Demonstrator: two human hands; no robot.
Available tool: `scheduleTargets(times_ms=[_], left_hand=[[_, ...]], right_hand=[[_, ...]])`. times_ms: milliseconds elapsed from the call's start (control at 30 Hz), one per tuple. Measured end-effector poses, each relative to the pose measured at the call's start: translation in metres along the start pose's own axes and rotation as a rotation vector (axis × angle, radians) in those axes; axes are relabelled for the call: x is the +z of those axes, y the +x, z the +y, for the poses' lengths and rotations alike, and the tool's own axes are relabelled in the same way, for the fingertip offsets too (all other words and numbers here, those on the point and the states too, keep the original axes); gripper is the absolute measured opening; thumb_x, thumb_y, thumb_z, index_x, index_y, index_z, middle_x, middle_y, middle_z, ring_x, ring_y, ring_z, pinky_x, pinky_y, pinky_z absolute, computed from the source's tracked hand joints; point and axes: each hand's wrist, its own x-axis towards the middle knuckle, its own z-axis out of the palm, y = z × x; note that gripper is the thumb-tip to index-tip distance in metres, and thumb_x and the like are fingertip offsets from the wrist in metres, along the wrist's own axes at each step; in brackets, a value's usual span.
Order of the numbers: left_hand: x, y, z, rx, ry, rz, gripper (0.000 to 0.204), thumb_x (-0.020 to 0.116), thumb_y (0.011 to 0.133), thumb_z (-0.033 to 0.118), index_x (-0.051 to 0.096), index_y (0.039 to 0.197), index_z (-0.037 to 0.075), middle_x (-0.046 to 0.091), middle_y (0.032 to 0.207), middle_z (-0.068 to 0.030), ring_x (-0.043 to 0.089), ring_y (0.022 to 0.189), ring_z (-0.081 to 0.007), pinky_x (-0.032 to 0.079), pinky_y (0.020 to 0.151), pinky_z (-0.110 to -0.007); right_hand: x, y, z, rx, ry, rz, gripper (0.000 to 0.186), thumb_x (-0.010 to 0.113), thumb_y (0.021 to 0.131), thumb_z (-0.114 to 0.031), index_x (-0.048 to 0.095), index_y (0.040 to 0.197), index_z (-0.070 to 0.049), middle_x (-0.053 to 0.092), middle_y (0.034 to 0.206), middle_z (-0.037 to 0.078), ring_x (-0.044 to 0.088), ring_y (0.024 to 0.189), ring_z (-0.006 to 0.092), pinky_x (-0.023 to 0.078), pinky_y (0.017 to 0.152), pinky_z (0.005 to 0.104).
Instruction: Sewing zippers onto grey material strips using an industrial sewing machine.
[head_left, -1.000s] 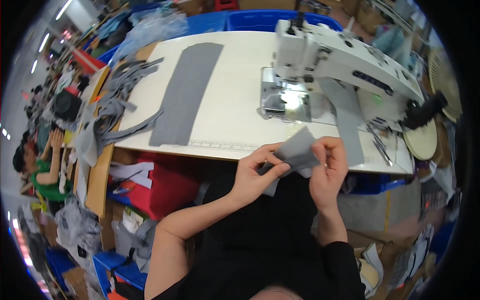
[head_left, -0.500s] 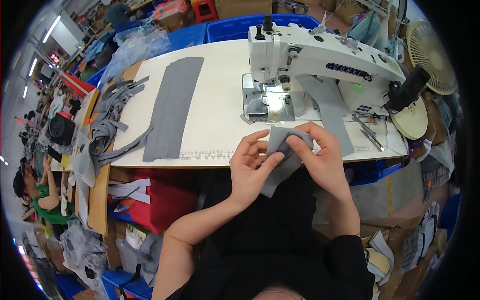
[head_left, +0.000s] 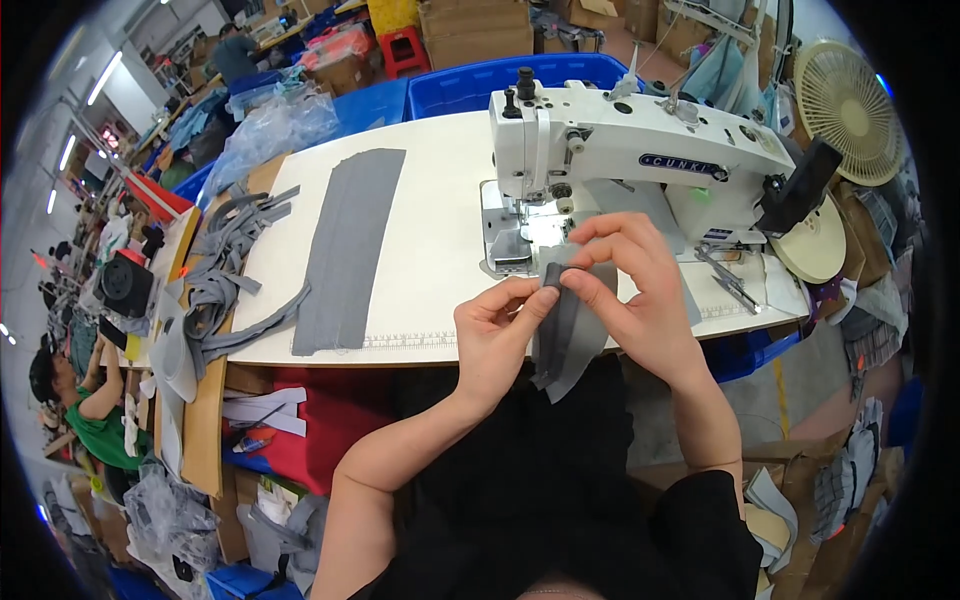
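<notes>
Between my hands hangs a grey fabric piece (head_left: pixel 580 345) with a darker strip along it, just in front of the sewing machine's lit needle area. My left hand (head_left: pixel 500 325) pinches its left edge between thumb and forefinger. My right hand (head_left: pixel 630 285) grips the upper part with thumb and fingertips close to the left thumb. The white sewing machine (head_left: pixel 640 145) stands behind, its metal plate (head_left: pixel 508 235) left of the needle. Another grey fabric piece (head_left: pixel 640 205) lies under the machine arm, partly hidden by my right hand.
A long grey fabric panel (head_left: pixel 350 250) lies flat on the white table (head_left: pixel 440 220). Tangled grey strips (head_left: pixel 215 275) pile up at its left end. Scissors or snips (head_left: pixel 730 280) rest at the right. A blue crate (head_left: pixel 455 90) stands behind. A co-worker in green (head_left: pixel 100 425) sits far left.
The fabric piece has been turned and straightened so its dark strip now shows upright. My right hand has shifted up toward the machine, and the view has tilted slightly.
</notes>
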Motion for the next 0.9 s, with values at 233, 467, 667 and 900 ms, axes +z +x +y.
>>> scheduleTargets(times_ms=[233, 467, 667, 900], left_hand=[[0.002, 0.01, 0.0, 0.097, -0.047, 0.037, 0.015, 0.076, 0.095, 0.003, 0.075, 0.109, -0.004, 0.072, 0.097, -0.0015, 0.063, 0.088, -0.0062, 0.051, 0.078, -0.021], [-0.005, 0.017, 0.002, -0.013, -0.107, -0.007, 0.014, 0.075, 0.096, 0.004, 0.074, 0.108, -0.004, 0.072, 0.098, -0.002, 0.062, 0.088, -0.0064, 0.05, 0.077, -0.022], [-0.003, 0.026, 0.006, 0.079, -0.028, 0.076, 0.014, 0.076, 0.096, 0.004, 0.074, 0.107, -0.004, 0.073, 0.098, -0.0031, 0.064, 0.089, -0.0077, 0.052, 0.079, -0.022], [-0.01, 0.036, 0.002, 0.029, -0.077, 0.036, 0.011, 0.077, 0.095, 0.004, 0.074, 0.104, -0.002, 0.072, 0.096, -0.0031, 0.063, 0.09, -0.0079, 0.051, 0.083, -0.023]], right_hand=[[0.003, 0.006, -0.004, 0.12, 0.1, -0.107, 0.013, 0.078, 0.086, -0.014, 0.068, 0.088, -0.006, 0.07, 0.103, 0.008, 0.062, 0.102, 0.0259, 0.041, 0.094, 0.0386], [0.012, 0.008, 0.004, 0.203, 0.262, -0.108, 0.014, 0.077, 0.087, -0.014, 0.065, 0.087, -0.005, 0.068, 0.095, 0.007, 0.061, 0.101, 0.0265, 0.041, 0.096, 0.0389], [0.016, 0.013, 0.003, 0.099, 0.105, -0.077, 0.014, 0.076, 0.088, -0.013, 0.064, 0.084, -0.007, 0.066, 0.087, 0.004, 0.059, 0.089, 0.0253, 0.04, 0.095, 0.0388], [0.02, 0.015, 0.009, 0.057, 0.011, -0.064, 0.015, 0.076, 0.088, -0.012, 0.063, 0.083, -0.007, 0.062, 0.079, 0.003, 0.058, 0.083, 0.0248, 0.039, 0.095, 0.0387]])
